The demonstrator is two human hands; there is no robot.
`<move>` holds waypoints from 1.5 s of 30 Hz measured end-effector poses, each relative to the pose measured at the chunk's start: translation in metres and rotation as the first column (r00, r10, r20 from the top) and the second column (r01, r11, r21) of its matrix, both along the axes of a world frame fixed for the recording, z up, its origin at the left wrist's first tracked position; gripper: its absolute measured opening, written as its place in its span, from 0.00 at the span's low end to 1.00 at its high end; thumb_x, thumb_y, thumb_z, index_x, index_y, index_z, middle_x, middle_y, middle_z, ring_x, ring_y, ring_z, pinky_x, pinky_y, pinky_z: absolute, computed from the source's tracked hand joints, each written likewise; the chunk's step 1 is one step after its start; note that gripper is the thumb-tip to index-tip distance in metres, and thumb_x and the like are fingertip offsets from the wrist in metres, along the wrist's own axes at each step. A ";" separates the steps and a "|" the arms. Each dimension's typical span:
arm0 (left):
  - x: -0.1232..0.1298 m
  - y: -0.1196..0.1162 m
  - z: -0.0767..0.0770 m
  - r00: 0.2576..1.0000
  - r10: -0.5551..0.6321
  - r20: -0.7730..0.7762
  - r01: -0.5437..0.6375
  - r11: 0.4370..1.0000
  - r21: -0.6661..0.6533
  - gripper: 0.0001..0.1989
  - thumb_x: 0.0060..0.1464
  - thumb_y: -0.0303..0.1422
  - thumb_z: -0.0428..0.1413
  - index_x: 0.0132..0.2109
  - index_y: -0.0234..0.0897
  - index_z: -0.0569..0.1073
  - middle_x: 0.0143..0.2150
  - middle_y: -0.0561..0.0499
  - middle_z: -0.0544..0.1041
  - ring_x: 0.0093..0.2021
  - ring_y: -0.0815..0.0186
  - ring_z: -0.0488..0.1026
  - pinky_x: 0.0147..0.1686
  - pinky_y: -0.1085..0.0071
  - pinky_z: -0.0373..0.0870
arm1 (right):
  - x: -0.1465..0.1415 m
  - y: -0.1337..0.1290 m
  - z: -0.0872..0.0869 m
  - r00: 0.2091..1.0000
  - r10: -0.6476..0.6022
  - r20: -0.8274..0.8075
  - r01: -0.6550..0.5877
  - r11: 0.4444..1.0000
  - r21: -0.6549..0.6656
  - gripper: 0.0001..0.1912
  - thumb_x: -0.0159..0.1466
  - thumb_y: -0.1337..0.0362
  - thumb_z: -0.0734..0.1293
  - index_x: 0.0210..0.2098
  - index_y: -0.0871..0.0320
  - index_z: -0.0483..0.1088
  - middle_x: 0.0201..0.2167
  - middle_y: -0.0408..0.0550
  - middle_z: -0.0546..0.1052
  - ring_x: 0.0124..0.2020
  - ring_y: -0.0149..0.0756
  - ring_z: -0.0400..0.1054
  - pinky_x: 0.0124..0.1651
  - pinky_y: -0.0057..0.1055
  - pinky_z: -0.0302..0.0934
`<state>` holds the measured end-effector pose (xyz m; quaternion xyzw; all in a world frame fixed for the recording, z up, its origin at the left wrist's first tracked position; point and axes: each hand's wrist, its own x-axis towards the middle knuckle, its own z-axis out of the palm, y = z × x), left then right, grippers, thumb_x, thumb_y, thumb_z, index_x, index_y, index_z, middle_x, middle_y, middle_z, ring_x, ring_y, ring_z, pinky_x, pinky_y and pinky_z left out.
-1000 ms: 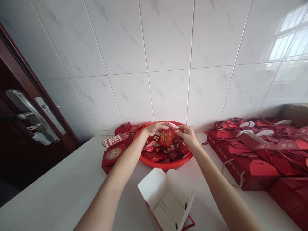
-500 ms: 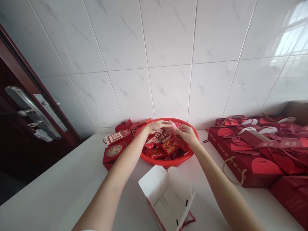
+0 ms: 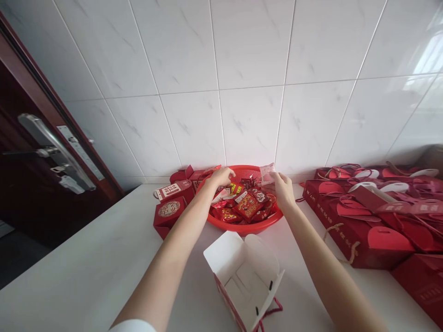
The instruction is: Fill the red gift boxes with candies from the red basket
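Observation:
A red plastic basket (image 3: 238,229) holds several shiny red snack packets (image 3: 248,206), and a yellow-marked one (image 3: 236,188) among them. My right hand (image 3: 284,190) is at the basket's right rim, its fingers closed on a small pale pink packet (image 3: 267,173) raised above the others. Over the left side of the basket, my left hand (image 3: 220,179) has its fingers curled inward; whatever is under them is hidden. Nearer to me stands an open gift box (image 3: 247,281), white inside, with its flaps up and a dark red cord handle. No packets show inside it.
Red boxes (image 3: 170,212) stand left of the basket. Many red gift boxes with cord handles (image 3: 341,219) are packed together on the right. Behind the white counter (image 3: 104,258) rises a tiled wall (image 3: 249,120); a dark door with a metal handle (image 3: 57,150) is at the left.
My hands have moved apart. The right one has carried the pink packet to the right, and the left one has let go of it. The view has shifted slightly.

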<state>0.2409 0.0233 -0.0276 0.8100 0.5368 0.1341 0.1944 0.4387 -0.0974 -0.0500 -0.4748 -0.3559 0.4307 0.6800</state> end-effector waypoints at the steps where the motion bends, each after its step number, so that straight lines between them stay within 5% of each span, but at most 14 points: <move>1: 0.008 -0.005 0.001 0.997 -0.079 0.022 0.078 0.997 0.027 0.24 0.41 0.25 0.67 0.49 0.40 0.80 0.57 0.46 0.78 0.58 0.53 0.73 0.56 0.67 0.67 | 0.000 0.000 0.000 1.000 -0.004 -0.007 0.004 1.000 0.000 0.11 0.55 0.55 0.68 0.29 0.54 0.65 0.24 0.46 0.76 0.29 0.42 0.76 0.29 0.32 0.69; 4: 0.036 -0.025 -0.002 0.897 -0.437 0.061 0.439 0.898 -0.020 0.25 0.46 0.38 0.67 0.54 0.44 0.79 0.60 0.51 0.76 0.60 0.54 0.71 0.57 0.69 0.66 | 0.002 0.001 -0.002 0.999 -0.044 0.011 0.043 0.999 0.032 0.13 0.54 0.54 0.68 0.28 0.53 0.61 0.23 0.44 0.73 0.30 0.41 0.76 0.30 0.32 0.70; 7: 0.054 -0.037 -0.007 0.837 -0.546 -0.037 0.530 0.826 -0.191 0.37 0.34 0.41 0.71 0.56 0.47 0.77 0.63 0.51 0.74 0.62 0.49 0.68 0.57 0.65 0.66 | 0.003 0.001 -0.004 0.994 -0.105 -0.011 0.105 0.993 0.049 0.14 0.54 0.54 0.68 0.27 0.52 0.58 0.21 0.40 0.69 0.30 0.40 0.75 0.30 0.32 0.70; 11: 0.051 -0.034 -0.004 0.884 -0.400 -0.243 0.350 0.910 -0.224 0.32 0.34 0.38 0.70 0.51 0.49 0.78 0.53 0.51 0.79 0.54 0.48 0.73 0.53 0.61 0.69 | 0.003 0.001 -0.002 0.984 -0.167 -0.056 0.170 0.984 0.052 0.14 0.53 0.57 0.68 0.27 0.52 0.56 0.20 0.37 0.67 0.28 0.37 0.74 0.30 0.31 0.69; 15: 0.037 -0.025 0.004 0.914 -0.186 -0.360 0.167 0.982 -0.084 0.32 0.32 0.33 0.71 0.50 0.47 0.78 0.50 0.48 0.80 0.51 0.46 0.74 0.51 0.60 0.69 | 0.001 0.000 0.001 0.989 -0.135 -0.052 0.139 0.988 0.065 0.13 0.52 0.58 0.67 0.28 0.52 0.56 0.22 0.38 0.70 0.27 0.37 0.74 0.31 0.32 0.70; 21: 0.024 -0.023 0.007 0.971 -0.064 -0.231 0.099 0.984 0.145 0.32 0.41 0.30 0.68 0.56 0.43 0.75 0.56 0.46 0.78 0.56 0.48 0.73 0.52 0.64 0.68 | 0.000 -0.001 0.000 0.991 -0.131 -0.036 0.134 0.988 0.074 0.14 0.52 0.59 0.68 0.27 0.52 0.55 0.21 0.37 0.69 0.26 0.35 0.73 0.32 0.31 0.69; 26: 0.016 -0.025 0.011 0.970 0.156 -0.185 -0.093 0.947 0.307 0.35 0.49 0.33 0.64 0.65 0.42 0.68 0.53 0.44 0.80 0.53 0.49 0.76 0.48 0.63 0.71 | 0.000 -0.002 0.001 0.991 -0.128 -0.029 0.130 0.990 0.057 0.14 0.50 0.58 0.69 0.30 0.53 0.60 0.24 0.40 0.72 0.27 0.34 0.72 0.31 0.30 0.67; 33: 0.011 -0.017 0.004 0.993 0.107 -0.047 -0.088 0.950 0.299 0.27 0.48 0.32 0.63 0.58 0.47 0.76 0.55 0.51 0.80 0.55 0.55 0.76 0.52 0.67 0.72 | -0.001 -0.004 0.003 0.994 -0.095 -0.059 0.098 0.993 0.060 0.12 0.48 0.60 0.68 0.29 0.54 0.62 0.27 0.42 0.75 0.28 0.35 0.72 0.31 0.31 0.67; 45: 0.013 -0.014 -0.001 0.996 -0.026 0.085 0.008 0.978 0.207 0.25 0.51 0.32 0.63 0.58 0.40 0.75 0.54 0.48 0.80 0.53 0.57 0.77 0.52 0.68 0.71 | -0.001 -0.001 0.003 0.994 -0.078 -0.075 0.084 0.994 0.069 0.12 0.47 0.59 0.67 0.30 0.54 0.63 0.25 0.41 0.75 0.28 0.36 0.72 0.31 0.31 0.67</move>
